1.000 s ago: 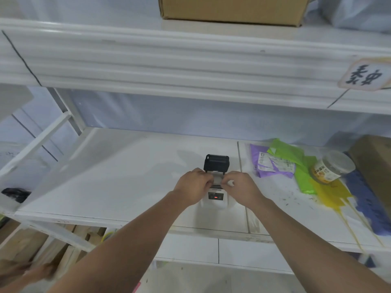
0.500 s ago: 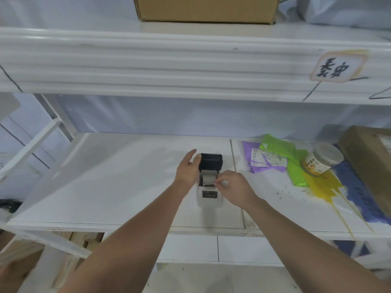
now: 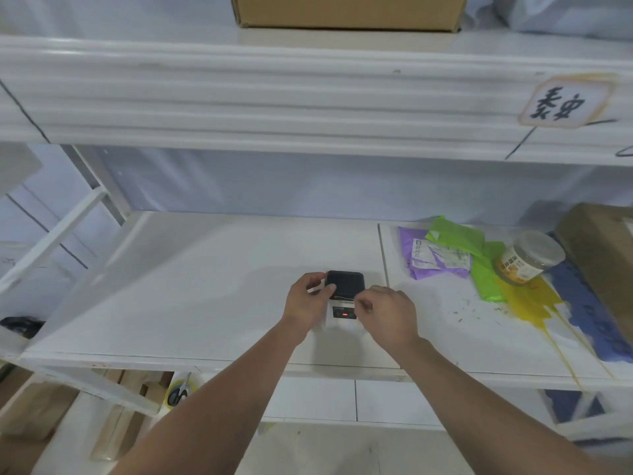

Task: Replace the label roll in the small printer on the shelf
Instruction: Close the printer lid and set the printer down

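A small white printer with a red light on its front stands on the white shelf, near the middle. Its black lid lies tilted low over the body. My left hand pinches the lid's left edge between thumb and fingers. My right hand is curled against the printer's right front, fingertips by the lid's front edge. What those fingers hold is hidden. The label roll is out of sight under the lid.
Right of the printer lie purple, green and yellow plastic bags, a lidded jar on its side and a cardboard box. The upper shelf beam hangs overhead with another box on it.
The black lid stood upright; now it has come down over the printer body. My left hand shifted onto the lid's left edge, and my right hand drew back from the paper slot.
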